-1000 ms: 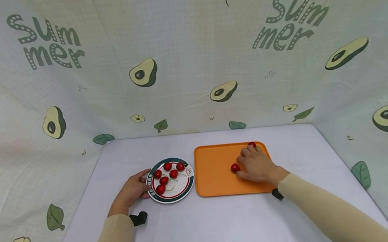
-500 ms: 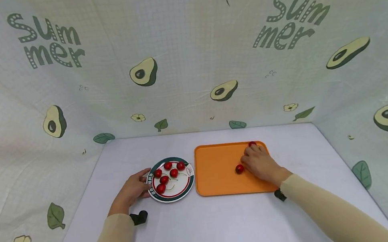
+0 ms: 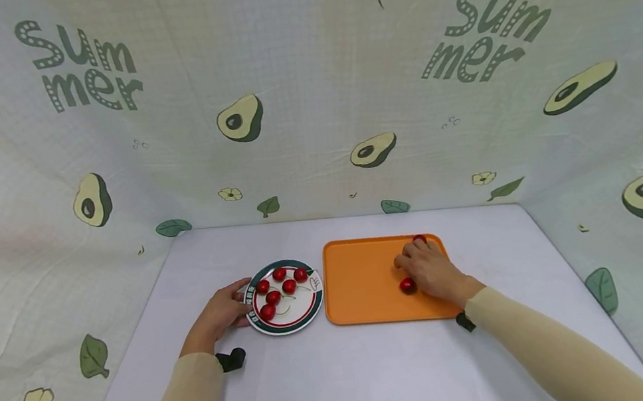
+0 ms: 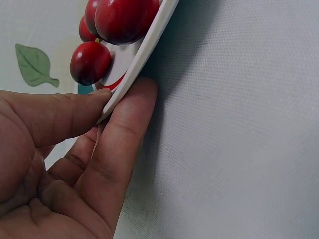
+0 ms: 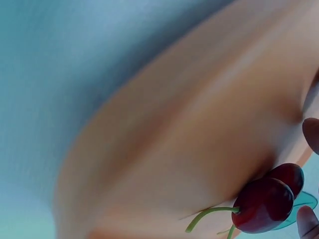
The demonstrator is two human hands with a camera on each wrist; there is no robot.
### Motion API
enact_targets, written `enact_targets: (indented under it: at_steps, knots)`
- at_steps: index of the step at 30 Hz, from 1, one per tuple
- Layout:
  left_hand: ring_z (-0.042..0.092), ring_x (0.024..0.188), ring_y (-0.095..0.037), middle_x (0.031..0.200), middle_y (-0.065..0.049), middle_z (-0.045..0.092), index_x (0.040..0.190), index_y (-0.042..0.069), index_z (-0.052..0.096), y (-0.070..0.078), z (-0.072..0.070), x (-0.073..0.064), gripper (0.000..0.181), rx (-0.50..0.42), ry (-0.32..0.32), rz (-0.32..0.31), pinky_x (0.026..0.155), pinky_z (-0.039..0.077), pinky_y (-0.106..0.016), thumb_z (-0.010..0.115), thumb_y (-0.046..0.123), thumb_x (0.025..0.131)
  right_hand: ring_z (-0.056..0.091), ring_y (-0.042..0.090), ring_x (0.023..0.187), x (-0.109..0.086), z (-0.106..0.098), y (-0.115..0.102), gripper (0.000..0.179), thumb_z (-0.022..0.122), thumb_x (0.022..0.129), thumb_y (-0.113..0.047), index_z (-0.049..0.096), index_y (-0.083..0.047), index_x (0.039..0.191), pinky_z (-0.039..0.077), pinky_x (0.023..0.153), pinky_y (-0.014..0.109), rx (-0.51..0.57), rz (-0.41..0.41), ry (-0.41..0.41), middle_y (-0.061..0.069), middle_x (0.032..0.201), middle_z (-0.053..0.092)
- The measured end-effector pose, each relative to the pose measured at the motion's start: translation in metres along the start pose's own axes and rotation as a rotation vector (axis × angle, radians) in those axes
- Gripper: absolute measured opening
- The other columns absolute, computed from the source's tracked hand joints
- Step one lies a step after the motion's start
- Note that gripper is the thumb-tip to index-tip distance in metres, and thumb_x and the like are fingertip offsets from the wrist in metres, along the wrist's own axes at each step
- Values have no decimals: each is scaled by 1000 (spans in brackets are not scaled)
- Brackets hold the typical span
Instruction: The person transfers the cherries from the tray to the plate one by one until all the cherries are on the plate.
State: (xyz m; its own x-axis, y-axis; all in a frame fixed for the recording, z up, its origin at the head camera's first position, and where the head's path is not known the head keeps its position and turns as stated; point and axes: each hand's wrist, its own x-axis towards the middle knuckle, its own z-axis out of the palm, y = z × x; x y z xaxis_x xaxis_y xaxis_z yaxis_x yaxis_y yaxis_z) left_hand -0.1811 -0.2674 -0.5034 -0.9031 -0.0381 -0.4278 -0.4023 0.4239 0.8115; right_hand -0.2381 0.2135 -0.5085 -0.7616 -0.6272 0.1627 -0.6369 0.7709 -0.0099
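Observation:
In the head view, my left hand [image 3: 223, 311] holds the left edge of a round white plate [image 3: 297, 310] with a dark green rim. Its thumb and fingers pinch the plate edge [image 4: 142, 59] in the left wrist view. Several red cherries [image 3: 288, 287] with stems lie on the plate. Over the right part of an orange tray [image 3: 356, 286] is my right hand [image 3: 434, 273]. One cherry [image 3: 407, 285] sits beside its thumb, and another [image 3: 419, 239] shows just beyond the fingers. The right wrist view has two cherries [image 5: 264, 206] near two spread fingertips [image 5: 306, 221].
Plate and tray stand side by side on a white table [image 3: 331, 380]. A pale cloth [image 3: 295, 83] printed with avocados and leaves hangs behind the table and along its sides. Dark wrist straps [image 3: 231, 360] show at both sleeves.
The cherry by my right thumb has moved right and nearer to me across the tray. My right hand has shifted slightly right. My left hand and the plate stay in place.

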Motion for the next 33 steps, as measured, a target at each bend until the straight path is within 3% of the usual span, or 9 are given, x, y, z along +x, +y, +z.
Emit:
enact_targets:
  at_steps: [5,9,16,24,33]
  knots:
    - [66,86,-22,132,-23,55,164,15,39,0,0,1,73,-3,-1,1,73,62,-32,66,-1,98,46,30,105,-1,0,0,16,65,102,-5,66,-14,115,39,91,44,7,1,1,6,108,56]
    - [65,86,-22,132,-23,54,164,15,39,-1,0,1,73,-4,-1,-9,72,62,-31,66,-1,98,45,29,105,-1,0,0,17,66,102,-8,69,-17,117,40,90,42,3,-4,-11,5,110,56]
    - [65,86,-22,132,-23,55,164,15,39,-1,0,1,73,-6,0,-5,73,62,-32,66,-1,98,48,33,110,-4,-2,0,15,72,100,-13,78,-15,113,45,98,50,-44,-14,-36,10,115,59]
    - [64,86,-22,130,-23,54,164,14,38,-1,0,-1,73,-6,-3,-1,72,62,-31,65,-1,98,50,35,116,-13,-1,6,10,78,96,-19,77,-14,104,46,103,56,-31,6,-30,10,117,60]
    - [65,87,-22,132,-22,53,164,16,38,-3,0,3,73,-4,-3,-3,73,62,-31,65,0,98,46,34,119,-21,-1,12,13,77,97,-23,77,-16,107,41,95,50,11,60,-19,7,116,57]
